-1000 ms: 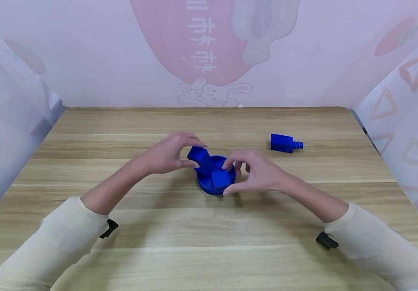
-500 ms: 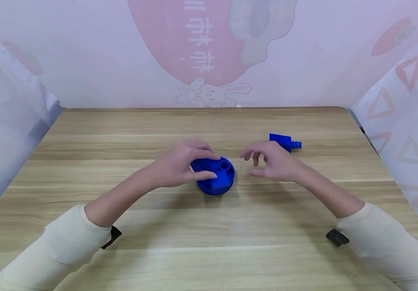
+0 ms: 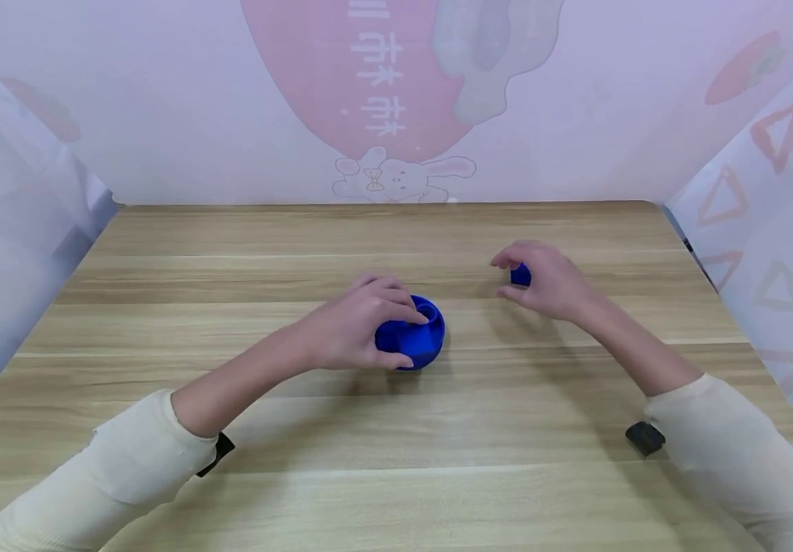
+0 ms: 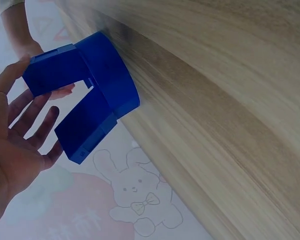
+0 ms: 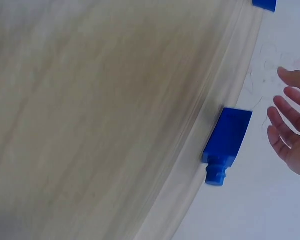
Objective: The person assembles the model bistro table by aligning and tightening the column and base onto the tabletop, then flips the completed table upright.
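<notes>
A round blue base (image 4: 112,75) stands on the table with two blue rectangular blocks rising from it. My left hand (image 3: 365,326) is around the front block (image 3: 416,341), thumb at its near corner and fingertips at its far side. In the left wrist view, one fingertip also comes close to the other block (image 4: 85,125); contact there is unclear. My right hand (image 3: 544,280) hovers with loosely bent fingers over a blue bottle-shaped piece (image 5: 227,135) with a ridged neck. The right wrist view shows a gap between them. In the head view, the hand hides most of this piece.
The wooden table (image 3: 383,475) ends at a pale printed wall panel (image 3: 217,107) at the back. Printed side panels (image 3: 776,253) close off left and right. A black clip-like part (image 3: 645,438) sits at the right sleeve.
The left hand's tilted block now stands in the base, and that hand has shifted right to the front block. The right hand has left the base and moved right and back over the bottle-shaped piece.
</notes>
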The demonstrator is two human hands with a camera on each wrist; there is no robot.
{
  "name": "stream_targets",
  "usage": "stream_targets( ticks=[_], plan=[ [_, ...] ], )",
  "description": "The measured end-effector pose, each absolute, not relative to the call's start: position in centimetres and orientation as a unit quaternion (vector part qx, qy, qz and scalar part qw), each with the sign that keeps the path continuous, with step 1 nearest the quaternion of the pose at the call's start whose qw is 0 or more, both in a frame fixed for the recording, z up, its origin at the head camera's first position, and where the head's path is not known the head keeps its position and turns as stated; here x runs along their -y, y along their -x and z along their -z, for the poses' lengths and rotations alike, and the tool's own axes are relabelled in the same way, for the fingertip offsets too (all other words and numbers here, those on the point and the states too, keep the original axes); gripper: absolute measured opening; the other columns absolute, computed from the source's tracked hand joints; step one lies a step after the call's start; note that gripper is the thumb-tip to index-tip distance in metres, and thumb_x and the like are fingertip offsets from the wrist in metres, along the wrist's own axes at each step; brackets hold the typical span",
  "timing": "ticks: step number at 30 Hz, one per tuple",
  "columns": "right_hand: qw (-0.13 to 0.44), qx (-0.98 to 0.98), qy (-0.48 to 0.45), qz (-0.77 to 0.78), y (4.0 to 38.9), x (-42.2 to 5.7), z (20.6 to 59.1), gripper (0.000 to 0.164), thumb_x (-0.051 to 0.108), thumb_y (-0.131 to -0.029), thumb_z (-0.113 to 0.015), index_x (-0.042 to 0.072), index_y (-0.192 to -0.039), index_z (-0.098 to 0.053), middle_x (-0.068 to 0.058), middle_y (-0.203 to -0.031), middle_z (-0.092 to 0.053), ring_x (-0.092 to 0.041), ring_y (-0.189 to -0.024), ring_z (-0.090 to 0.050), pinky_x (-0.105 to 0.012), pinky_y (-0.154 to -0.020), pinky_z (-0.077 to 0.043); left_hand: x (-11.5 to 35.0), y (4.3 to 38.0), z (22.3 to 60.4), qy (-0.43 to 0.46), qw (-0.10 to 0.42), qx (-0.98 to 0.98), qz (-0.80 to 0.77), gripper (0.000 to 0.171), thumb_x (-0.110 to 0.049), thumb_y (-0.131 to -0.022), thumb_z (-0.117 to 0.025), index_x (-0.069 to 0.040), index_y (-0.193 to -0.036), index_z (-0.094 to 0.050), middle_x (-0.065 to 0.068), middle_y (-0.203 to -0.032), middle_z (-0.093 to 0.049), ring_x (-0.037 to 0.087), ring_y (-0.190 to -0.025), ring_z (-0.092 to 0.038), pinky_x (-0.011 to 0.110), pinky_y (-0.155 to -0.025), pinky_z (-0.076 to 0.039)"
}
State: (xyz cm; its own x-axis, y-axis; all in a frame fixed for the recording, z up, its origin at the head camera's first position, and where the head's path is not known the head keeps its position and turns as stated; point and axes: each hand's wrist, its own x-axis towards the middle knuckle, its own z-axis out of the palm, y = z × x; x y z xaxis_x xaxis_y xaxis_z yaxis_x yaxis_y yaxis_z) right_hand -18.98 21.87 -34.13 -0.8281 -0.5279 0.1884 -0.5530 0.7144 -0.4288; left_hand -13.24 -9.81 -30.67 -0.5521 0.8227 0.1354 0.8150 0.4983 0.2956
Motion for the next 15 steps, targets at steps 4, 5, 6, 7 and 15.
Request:
stream_targets(
  ticks=[4, 5, 6, 7, 15],
  plan=[
    [0.043, 0.938, -0.282, -0.198, 19.5, -22.6, 34.1, 0.037, 0.006, -0.087, -0.083, -0.003, -0.12, -0.07, -0.021, -0.118, -0.068, -0.041, -0.112, -0.063, -0.058, -0.096, -0.053, 10.0, 13.0, 30.5, -0.477, 0.01, -0.865, -0.157, 0.043, -0.024, -0.082, -0.088, -0.006, -0.119, -0.077, 0.007, -0.115, -0.072, 0.029, -0.119, -0.058, 0.052, -0.109, -0.042],
    [0.044, 0.94, -0.278, -0.19, 19.7, -22.7, 34.1, 0.037, 0.006, -0.087, -0.082, -0.003, -0.121, -0.07, -0.022, -0.119, -0.067, -0.042, -0.114, -0.062, -0.059, -0.096, -0.053, 10.1, 13.0, 30.5, -0.477, 0.009, -0.865, -0.157, 0.042, -0.022, -0.082, -0.088, -0.005, -0.119, -0.077, 0.007, -0.115, -0.071, 0.029, -0.119, -0.059, 0.051, -0.108, -0.044],
    [0.044, 0.943, -0.274, -0.184, 19.8, -22.9, 34.1, 0.038, 0.006, -0.087, -0.082, -0.003, -0.122, -0.069, -0.022, -0.12, -0.066, -0.043, -0.115, -0.062, -0.06, -0.095, -0.053, 10.1, 13.0, 30.5, -0.479, 0.009, -0.863, -0.158, 0.041, -0.019, -0.081, -0.088, -0.005, -0.118, -0.077, 0.008, -0.114, -0.071, 0.029, -0.118, -0.06, 0.05, -0.107, -0.046],
    [0.042, 0.946, -0.269, -0.177, 19.9, -23.0, 34.2, 0.039, 0.007, -0.087, -0.082, -0.003, -0.123, -0.069, -0.023, -0.121, -0.065, -0.044, -0.117, -0.061, -0.061, -0.096, -0.052, 10.3, 13.0, 30.5, -0.481, 0.01, -0.862, -0.16, 0.04, -0.017, -0.081, -0.088, -0.004, -0.118, -0.077, 0.008, -0.114, -0.071, 0.029, -0.117, -0.061, 0.049, -0.105, -0.048],
    [0.009, 0.965, -0.226, -0.132, 20.8, -24.0, 34.4, 0.051, 0.012, -0.088, -0.082, -0.002, -0.133, -0.064, -0.027, -0.135, -0.06, -0.047, -0.131, -0.051, -0.062, -0.109, -0.042, 11.3, 13.3, 30.5, -0.496, 0.021, -0.848, -0.185, 0.036, 0.001, -0.08, -0.081, -0.001, -0.116, -0.076, 0.011, -0.114, -0.071, 0.028, -0.113, -0.064, 0.042, -0.099, -0.054]
  ],
)
